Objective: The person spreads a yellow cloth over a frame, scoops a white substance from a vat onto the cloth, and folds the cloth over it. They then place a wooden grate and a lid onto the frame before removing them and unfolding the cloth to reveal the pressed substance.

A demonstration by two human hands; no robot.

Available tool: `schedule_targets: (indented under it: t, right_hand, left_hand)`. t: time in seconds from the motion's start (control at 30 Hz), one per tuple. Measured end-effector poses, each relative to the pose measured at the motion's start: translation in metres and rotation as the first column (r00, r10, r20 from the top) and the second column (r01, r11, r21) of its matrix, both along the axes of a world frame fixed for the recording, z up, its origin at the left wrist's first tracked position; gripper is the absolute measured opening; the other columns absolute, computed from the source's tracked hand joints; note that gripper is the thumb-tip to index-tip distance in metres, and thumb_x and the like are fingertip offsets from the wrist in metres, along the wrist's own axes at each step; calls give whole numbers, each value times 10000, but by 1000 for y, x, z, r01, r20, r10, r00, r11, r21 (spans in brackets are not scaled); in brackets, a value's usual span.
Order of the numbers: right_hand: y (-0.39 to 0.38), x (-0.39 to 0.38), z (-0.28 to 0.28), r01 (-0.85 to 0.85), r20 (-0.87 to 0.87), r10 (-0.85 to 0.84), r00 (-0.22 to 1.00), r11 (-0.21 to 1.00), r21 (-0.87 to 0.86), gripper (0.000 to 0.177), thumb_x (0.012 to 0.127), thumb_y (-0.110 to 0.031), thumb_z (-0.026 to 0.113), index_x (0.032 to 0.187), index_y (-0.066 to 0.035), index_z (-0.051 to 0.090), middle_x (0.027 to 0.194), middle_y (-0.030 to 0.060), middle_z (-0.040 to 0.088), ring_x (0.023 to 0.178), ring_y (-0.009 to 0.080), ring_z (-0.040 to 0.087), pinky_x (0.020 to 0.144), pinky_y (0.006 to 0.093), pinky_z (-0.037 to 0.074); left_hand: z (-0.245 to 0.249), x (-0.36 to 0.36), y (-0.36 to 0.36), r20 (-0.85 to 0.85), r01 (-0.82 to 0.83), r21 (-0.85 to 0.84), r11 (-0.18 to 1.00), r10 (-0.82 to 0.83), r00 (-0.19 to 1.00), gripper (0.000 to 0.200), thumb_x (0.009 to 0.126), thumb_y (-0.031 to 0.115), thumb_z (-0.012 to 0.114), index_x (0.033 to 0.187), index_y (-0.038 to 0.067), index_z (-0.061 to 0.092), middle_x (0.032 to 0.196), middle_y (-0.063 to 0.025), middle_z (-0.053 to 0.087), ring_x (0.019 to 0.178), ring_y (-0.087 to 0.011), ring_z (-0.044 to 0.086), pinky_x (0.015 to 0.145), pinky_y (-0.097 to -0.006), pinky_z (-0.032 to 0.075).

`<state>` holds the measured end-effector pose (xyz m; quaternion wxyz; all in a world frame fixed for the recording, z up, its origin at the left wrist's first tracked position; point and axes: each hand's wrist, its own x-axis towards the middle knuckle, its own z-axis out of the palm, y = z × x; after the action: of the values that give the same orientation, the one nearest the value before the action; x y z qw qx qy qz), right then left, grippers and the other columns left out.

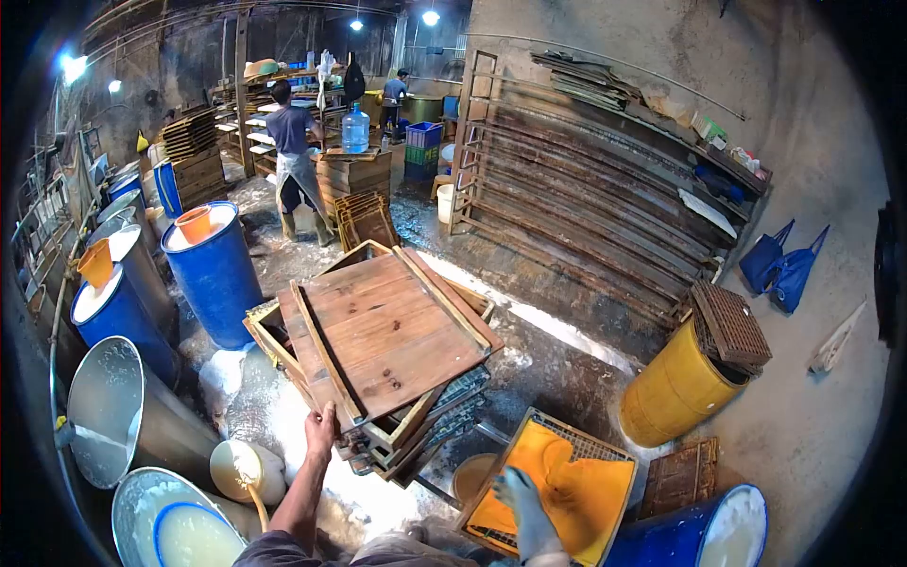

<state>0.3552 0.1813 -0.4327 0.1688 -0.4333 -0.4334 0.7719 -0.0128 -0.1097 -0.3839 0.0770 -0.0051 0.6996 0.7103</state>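
Down at bottom centre, your right hand (522, 499) lies flat on the orange cloth (578, 484) in a tray (590, 442), fingers spread, gripping nothing. Left of it, your left hand (321, 427) clasps the near edge of the board (383, 331) atop stacked frames (416, 430). Beyond, a blue barrel (219, 274) stands left; a person (295, 161) works upper left.
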Motion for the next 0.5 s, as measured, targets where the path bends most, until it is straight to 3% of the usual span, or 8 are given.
schedule_targets:
  t: [0.1,0.13,0.23,0.27,0.4,0.5]
  right_hand:
    - [-41,-74,49,-259,-130,255,958,966,-12,381,1016,-298,544,1345,-108,519,1121,123,674,958,259,692,796,388,580]
    - [-50,-91,61,-323,-172,313,934,946,-34,375,1028,-296,522,1352,-108,513,1117,125,673,965,263,691,812,394,579]
    - [-72,-131,86,-427,-112,419,901,903,-55,373,1033,-306,508,1349,-109,513,1123,130,670,955,261,690,827,394,574]
    - [-75,-137,82,-436,-106,429,897,899,-51,373,1033,-306,508,1349,-109,513,1123,130,670,955,261,690,827,394,574]
    - [-74,-159,71,-494,-65,490,869,867,-69,392,1025,-343,516,1338,-107,519,1135,131,663,974,262,681,842,402,567]
    - [-79,-158,72,-477,-59,474,879,874,-92,429,1018,-384,516,1340,-100,517,1142,135,660,991,269,675,851,413,564]
  left_hand:
    - [0,22,-8,39,-16,56,998,14,999,364,928,323,693,795,42,502,630,-46,558,493,-125,545,412,-274,467]
    - [5,29,-13,46,43,101,994,-48,998,348,926,311,694,792,50,507,632,-54,565,494,-141,582,412,-287,499]
    - [31,41,-20,225,139,223,965,-190,956,297,949,292,660,824,58,526,645,-68,592,514,-205,649,442,-331,561]
    - [33,38,-21,274,187,195,963,-236,932,269,965,288,638,891,44,554,695,-88,628,561,-240,682,469,-340,576]
    - [29,37,-9,229,205,244,948,-262,937,292,980,293,620,925,12,560,800,-151,690,591,-219,679,504,-309,568]
    - [17,41,-8,166,223,249,942,-268,949,272,985,267,613,982,0,560,793,-125,686,673,-243,720,517,-309,576]
